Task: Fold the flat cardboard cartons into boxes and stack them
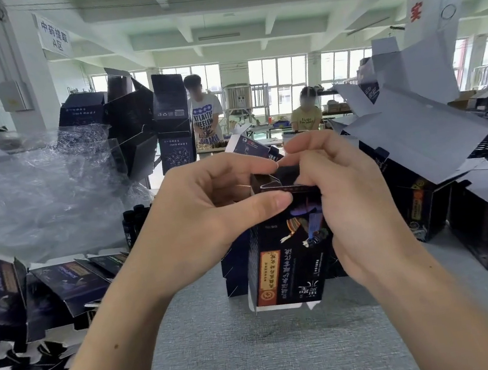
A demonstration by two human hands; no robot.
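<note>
While gripped — carton (281, 261) between hands (209, 211) (351, 201)

Carton (287, 260): printed cardboard, dark face smooth, showed faint sheen.
Opened boxes (417, 132) at right: inner faces were bare white board, matt.
Plastic wrap (33, 189) at left: clear film, crinkled, glossy highlights.
Table cover (260, 355): looked like grey cloth, felt-like, matt.
Tank (238, 97) far back: appeared dull metal.

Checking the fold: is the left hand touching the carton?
Touching. The head view shows the left hand pinching the carton at its top edge.
</note>
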